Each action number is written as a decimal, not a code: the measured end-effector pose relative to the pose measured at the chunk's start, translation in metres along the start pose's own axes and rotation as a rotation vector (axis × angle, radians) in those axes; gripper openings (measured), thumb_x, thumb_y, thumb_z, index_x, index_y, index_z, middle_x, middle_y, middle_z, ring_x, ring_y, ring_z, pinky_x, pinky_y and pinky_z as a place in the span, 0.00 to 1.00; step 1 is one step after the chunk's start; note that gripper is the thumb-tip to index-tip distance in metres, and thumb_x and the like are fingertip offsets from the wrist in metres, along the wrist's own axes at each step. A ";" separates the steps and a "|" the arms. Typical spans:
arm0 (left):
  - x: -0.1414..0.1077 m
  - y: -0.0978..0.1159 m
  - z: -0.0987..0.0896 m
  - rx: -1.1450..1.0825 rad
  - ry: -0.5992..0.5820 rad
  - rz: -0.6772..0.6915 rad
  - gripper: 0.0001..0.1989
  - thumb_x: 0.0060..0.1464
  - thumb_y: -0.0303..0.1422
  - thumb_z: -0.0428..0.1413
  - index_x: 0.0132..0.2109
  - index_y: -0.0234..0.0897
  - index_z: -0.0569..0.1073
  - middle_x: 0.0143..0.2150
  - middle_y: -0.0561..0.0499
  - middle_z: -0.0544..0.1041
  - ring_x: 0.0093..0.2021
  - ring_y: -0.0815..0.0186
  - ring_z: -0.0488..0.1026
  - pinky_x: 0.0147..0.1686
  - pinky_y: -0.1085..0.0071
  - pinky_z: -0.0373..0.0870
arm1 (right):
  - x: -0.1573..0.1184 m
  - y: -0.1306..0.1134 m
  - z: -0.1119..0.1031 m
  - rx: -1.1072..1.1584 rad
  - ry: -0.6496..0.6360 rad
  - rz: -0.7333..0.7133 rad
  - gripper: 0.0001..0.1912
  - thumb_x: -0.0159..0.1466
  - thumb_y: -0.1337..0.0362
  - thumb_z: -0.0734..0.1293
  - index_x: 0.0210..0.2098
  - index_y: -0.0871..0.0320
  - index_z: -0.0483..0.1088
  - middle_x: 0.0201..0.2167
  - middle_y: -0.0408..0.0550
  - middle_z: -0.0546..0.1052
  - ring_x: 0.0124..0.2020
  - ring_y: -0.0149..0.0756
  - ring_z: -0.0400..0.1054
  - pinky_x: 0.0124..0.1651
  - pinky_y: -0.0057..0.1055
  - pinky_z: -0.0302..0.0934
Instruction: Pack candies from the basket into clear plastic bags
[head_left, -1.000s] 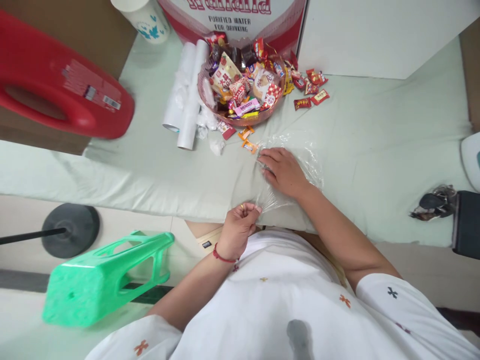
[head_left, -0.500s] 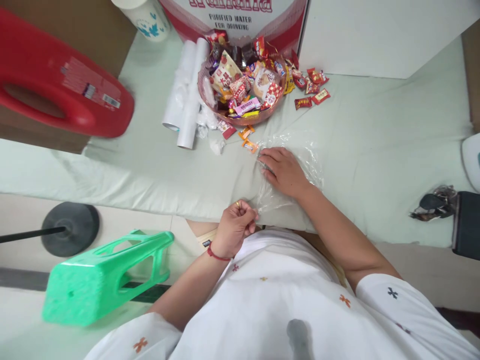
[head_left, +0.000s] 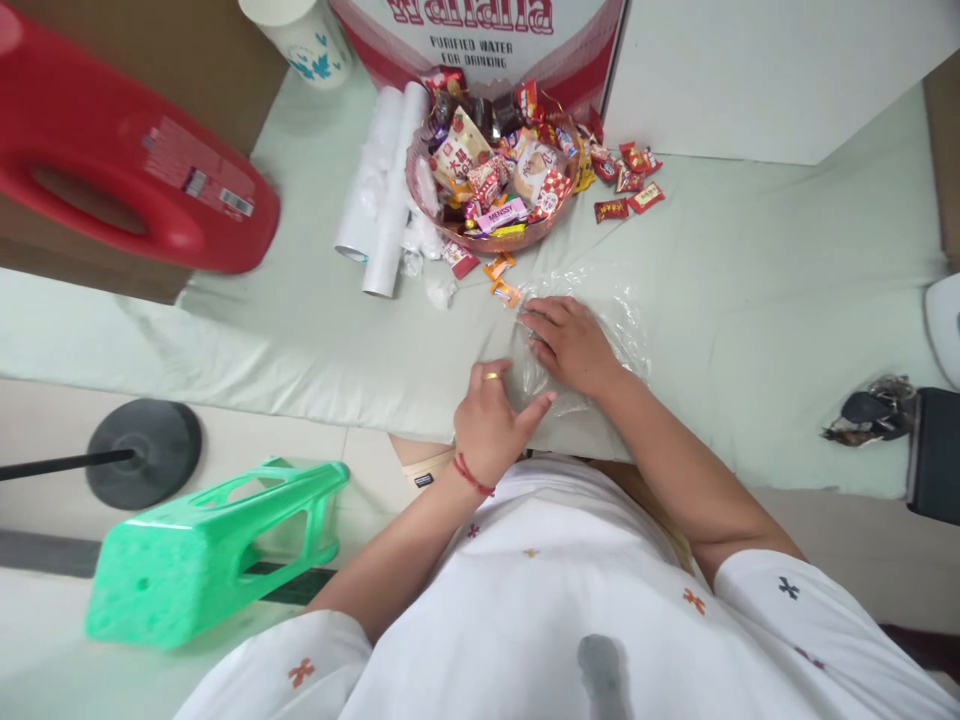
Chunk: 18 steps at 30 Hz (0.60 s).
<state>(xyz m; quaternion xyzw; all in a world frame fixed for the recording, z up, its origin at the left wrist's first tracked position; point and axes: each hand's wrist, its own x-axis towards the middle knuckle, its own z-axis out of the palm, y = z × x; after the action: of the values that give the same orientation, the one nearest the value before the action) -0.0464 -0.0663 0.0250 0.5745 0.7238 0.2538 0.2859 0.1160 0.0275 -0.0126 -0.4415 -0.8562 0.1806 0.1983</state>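
A thin clear plastic bag (head_left: 619,310) lies spread and wrinkled on the pale green cloth (head_left: 727,290). My right hand (head_left: 571,345) rests on it palm down, fingers stretched out towards the left. Close to the table's front edge, my left hand (head_left: 491,420), with a ring and a red string bracelet, has its thumb held out apart from the fingers. Its fingertips are partly hidden, and nothing shows in its grasp. Just beyond my right fingertips lie small orange-wrapped candies (head_left: 505,292).
A bowl (head_left: 517,242) heaped with wrapped sweets stands before a printed water carton (head_left: 480,50). White plastic rolls (head_left: 391,200) lie left of it, red-wrapped candies (head_left: 646,196) right. A red jug (head_left: 225,225) stands left, keys (head_left: 870,410) lie right, and a green stool (head_left: 157,580) is below.
My left hand has opened from a pinch at the bag's near edge and moved slightly up and right. My right hand has stayed on the bag. The view has shifted slightly.
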 end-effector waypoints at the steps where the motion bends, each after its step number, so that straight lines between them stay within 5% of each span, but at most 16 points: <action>1: 0.004 0.000 0.001 0.032 0.002 0.024 0.15 0.53 0.45 0.63 0.38 0.39 0.74 0.36 0.48 0.73 0.34 0.62 0.69 0.33 0.70 0.61 | 0.000 0.000 0.000 -0.002 -0.004 -0.002 0.21 0.71 0.66 0.62 0.61 0.55 0.73 0.65 0.52 0.72 0.63 0.52 0.61 0.66 0.52 0.55; 4: 0.010 -0.006 -0.004 -0.020 -0.061 -0.018 0.18 0.60 0.41 0.54 0.24 0.40 0.67 0.22 0.53 0.66 0.26 0.66 0.62 0.30 0.70 0.55 | -0.001 -0.001 -0.001 -0.014 -0.021 0.001 0.22 0.72 0.64 0.61 0.63 0.55 0.72 0.67 0.51 0.71 0.65 0.52 0.60 0.68 0.52 0.53; 11: -0.008 -0.021 -0.032 -0.112 -0.159 -0.177 0.20 0.58 0.40 0.57 0.21 0.39 0.65 0.17 0.56 0.59 0.22 0.70 0.55 0.26 0.71 0.52 | -0.001 -0.007 -0.001 -0.079 -0.030 -0.011 0.22 0.73 0.62 0.60 0.65 0.57 0.69 0.69 0.53 0.69 0.67 0.53 0.60 0.69 0.53 0.52; 15: -0.015 -0.003 -0.039 -0.120 0.051 0.017 0.15 0.62 0.38 0.56 0.27 0.39 0.72 0.23 0.53 0.67 0.25 0.67 0.61 0.30 0.71 0.60 | -0.011 -0.014 -0.004 -0.112 -0.047 -0.010 0.23 0.74 0.63 0.58 0.66 0.59 0.68 0.70 0.56 0.67 0.70 0.52 0.58 0.71 0.54 0.49; 18: -0.006 0.018 -0.031 -0.123 0.066 0.237 0.13 0.67 0.38 0.51 0.36 0.40 0.77 0.34 0.48 0.76 0.34 0.64 0.72 0.39 0.70 0.68 | -0.027 -0.019 -0.009 -0.140 -0.065 0.012 0.25 0.75 0.63 0.58 0.68 0.59 0.65 0.71 0.58 0.65 0.71 0.54 0.56 0.72 0.59 0.47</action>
<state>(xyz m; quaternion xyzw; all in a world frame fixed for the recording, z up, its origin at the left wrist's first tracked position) -0.0550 -0.0696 0.0606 0.6286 0.6430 0.3484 0.2646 0.1222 -0.0037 -0.0007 -0.4533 -0.8701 0.1360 0.1378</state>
